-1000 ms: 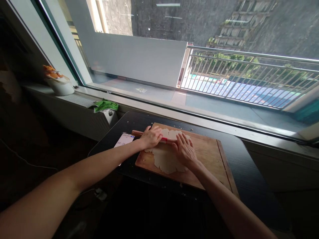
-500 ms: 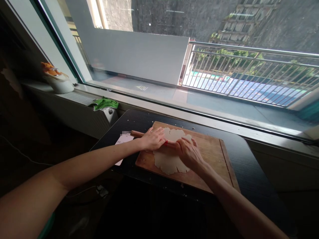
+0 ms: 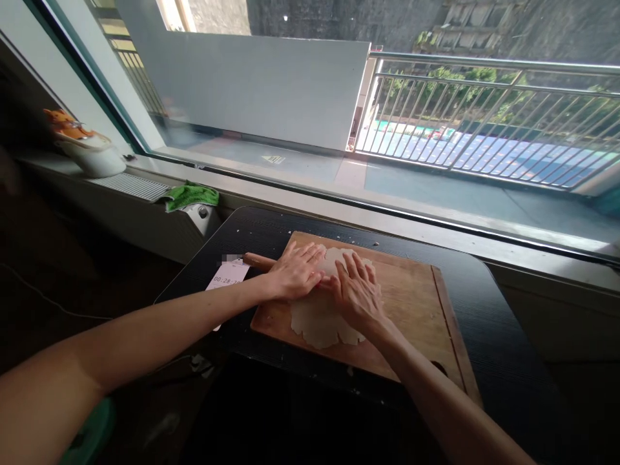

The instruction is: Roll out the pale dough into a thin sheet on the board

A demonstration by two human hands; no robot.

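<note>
A thin sheet of pale dough [image 3: 322,320] with ragged, cracked edges lies on a wooden cutting board [image 3: 407,297]. Across it rests a rolling pin [image 3: 259,261], its brown handle sticking out at the left. My left hand [image 3: 298,268] lies over the left part of the pin with fingers stretched forward. Over the pin's right part, my right hand [image 3: 359,289] presses with its fingers straight and spread, the tips above the dough. Both palms touch the pin and hide most of it; a bit of red shows between the hands.
The board is on a black table [image 3: 489,310] dotted with dough crumbs. Left of the board lies a phone [image 3: 227,274] showing a timer. A green cloth [image 3: 191,196] and a white pot [image 3: 92,155] sit by the window, on the left. The window sill [image 3: 339,210] runs behind the table.
My right hand's fingers have gone from curled over the rolling pin to stretched out flat. My left hand still lies on the pin. The camera view has shifted slightly.
</note>
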